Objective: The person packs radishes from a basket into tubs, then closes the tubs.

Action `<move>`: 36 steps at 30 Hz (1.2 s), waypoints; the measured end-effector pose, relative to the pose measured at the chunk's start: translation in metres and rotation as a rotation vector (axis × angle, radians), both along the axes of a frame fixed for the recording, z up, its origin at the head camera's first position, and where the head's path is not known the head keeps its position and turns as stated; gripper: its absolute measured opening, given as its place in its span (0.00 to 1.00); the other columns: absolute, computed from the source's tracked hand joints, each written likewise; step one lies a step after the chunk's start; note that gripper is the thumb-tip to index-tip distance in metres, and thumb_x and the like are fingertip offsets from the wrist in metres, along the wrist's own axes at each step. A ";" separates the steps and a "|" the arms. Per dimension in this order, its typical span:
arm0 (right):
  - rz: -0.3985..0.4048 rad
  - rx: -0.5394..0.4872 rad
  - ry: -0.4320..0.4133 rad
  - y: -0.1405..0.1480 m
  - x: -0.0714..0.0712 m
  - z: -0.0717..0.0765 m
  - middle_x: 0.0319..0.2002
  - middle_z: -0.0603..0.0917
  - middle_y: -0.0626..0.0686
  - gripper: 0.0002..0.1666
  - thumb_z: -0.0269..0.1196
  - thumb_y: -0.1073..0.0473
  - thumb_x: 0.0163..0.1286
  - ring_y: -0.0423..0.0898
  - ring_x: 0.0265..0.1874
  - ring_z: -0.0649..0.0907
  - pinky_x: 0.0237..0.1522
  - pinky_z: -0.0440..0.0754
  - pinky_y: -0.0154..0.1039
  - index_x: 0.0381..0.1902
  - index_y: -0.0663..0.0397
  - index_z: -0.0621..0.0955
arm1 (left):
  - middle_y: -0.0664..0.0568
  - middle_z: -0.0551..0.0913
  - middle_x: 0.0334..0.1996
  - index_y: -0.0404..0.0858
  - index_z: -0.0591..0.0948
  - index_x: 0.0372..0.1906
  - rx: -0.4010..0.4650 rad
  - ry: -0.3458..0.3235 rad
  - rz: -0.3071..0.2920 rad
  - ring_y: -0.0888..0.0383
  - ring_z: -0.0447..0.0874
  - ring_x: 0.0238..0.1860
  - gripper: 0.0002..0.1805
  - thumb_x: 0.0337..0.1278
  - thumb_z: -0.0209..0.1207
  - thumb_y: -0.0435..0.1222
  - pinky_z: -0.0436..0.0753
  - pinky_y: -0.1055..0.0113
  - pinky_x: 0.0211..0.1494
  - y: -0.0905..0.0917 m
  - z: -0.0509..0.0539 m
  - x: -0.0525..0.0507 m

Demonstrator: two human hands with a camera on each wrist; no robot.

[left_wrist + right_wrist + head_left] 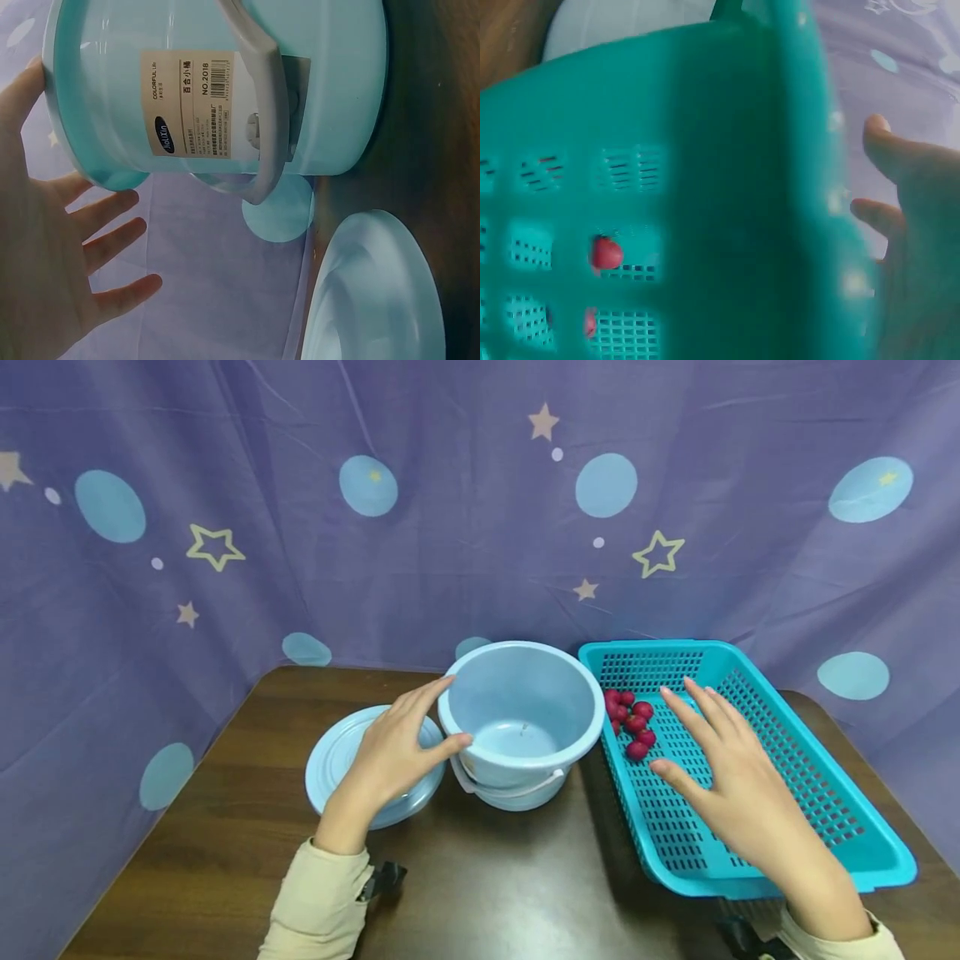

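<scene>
My left hand (pixel 401 747) is spread beside the pale blue bucket (pixel 555 693), its thumb and fingers near the left of the rim. In the left wrist view a thumb or finger appears to touch the rim, while the other fingers are straight. A paper label (pixel 187 105) and a grey handle (pixel 266 97) show on the bucket's side. Partly hidden under that hand lies a round blue lid (pixel 333 760). Over the turquoise basket (pixel 817 781) my right hand (pixel 738 785) hovers with fingers spread, holding nothing. Several small round red things (pixel 636 724), perhaps fruit, sit at the basket's left side.
The brown wooden table (pixel 525 877) carries everything. Behind it hangs a purple curtain (pixel 465 568) with stars and dots. The basket's left wall stands close beside the bucket.
</scene>
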State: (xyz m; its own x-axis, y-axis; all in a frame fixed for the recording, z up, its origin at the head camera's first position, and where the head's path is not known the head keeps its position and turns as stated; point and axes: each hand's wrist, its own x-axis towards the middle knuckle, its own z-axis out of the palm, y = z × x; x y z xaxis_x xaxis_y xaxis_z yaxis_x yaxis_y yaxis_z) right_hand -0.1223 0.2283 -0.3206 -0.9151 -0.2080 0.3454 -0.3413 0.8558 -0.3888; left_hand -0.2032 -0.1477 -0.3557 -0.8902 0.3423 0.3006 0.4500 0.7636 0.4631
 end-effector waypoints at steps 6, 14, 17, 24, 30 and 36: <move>0.142 -0.082 -0.056 0.005 -0.016 0.015 0.77 0.55 0.53 0.42 0.64 0.52 0.71 0.62 0.73 0.53 0.55 0.59 0.78 0.78 0.35 0.59 | 0.58 0.59 0.75 0.58 0.55 0.78 0.016 -0.030 -0.011 0.53 0.57 0.74 0.46 0.59 0.52 0.70 0.66 0.41 0.66 0.002 0.003 0.000; 0.241 -0.155 -0.156 0.013 -0.054 0.022 0.73 0.64 0.54 0.38 0.64 0.56 0.71 0.60 0.71 0.61 0.58 0.63 0.73 0.75 0.41 0.65 | 0.60 0.58 0.75 0.59 0.55 0.78 0.031 -0.036 0.001 0.54 0.57 0.74 0.46 0.58 0.52 0.70 0.66 0.40 0.65 0.002 0.002 0.003; 0.235 -0.186 -0.225 0.016 -0.066 0.021 0.72 0.64 0.53 0.36 0.63 0.55 0.72 0.58 0.69 0.63 0.58 0.66 0.71 0.75 0.42 0.65 | 0.60 0.58 0.75 0.59 0.55 0.78 0.029 -0.046 -0.002 0.54 0.57 0.74 0.46 0.58 0.52 0.70 0.66 0.39 0.65 0.001 0.001 0.004; 0.273 -0.193 -0.255 0.023 -0.097 0.008 0.70 0.68 0.58 0.34 0.62 0.55 0.73 0.61 0.66 0.67 0.58 0.68 0.69 0.73 0.50 0.68 | 0.60 0.58 0.75 0.58 0.55 0.78 0.026 -0.037 -0.007 0.54 0.57 0.74 0.46 0.58 0.51 0.71 0.66 0.40 0.65 0.002 0.002 0.002; 0.244 -0.242 -0.291 0.031 -0.121 -0.007 0.68 0.70 0.60 0.33 0.63 0.53 0.72 0.62 0.62 0.72 0.51 0.77 0.63 0.72 0.54 0.69 | 0.60 0.58 0.75 0.59 0.54 0.78 0.023 -0.035 -0.012 0.54 0.56 0.74 0.46 0.59 0.50 0.71 0.66 0.40 0.65 0.001 0.001 0.001; 0.217 -0.301 -0.353 0.035 -0.137 -0.024 0.67 0.72 0.64 0.33 0.64 0.55 0.72 0.64 0.60 0.75 0.49 0.81 0.56 0.71 0.59 0.70 | 0.59 0.58 0.75 0.59 0.54 0.78 0.021 -0.045 -0.012 0.54 0.56 0.74 0.46 0.59 0.49 0.71 0.66 0.40 0.65 -0.001 -0.002 0.003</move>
State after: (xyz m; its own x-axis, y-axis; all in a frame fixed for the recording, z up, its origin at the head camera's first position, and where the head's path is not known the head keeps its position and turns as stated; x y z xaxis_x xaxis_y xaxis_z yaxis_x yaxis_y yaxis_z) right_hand -0.2594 0.2633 -0.3443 -0.9336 -0.3451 0.0969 -0.3021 0.6120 -0.7309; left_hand -0.2004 -0.1485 -0.3582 -0.8989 0.3467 0.2680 0.4373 0.7483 0.4988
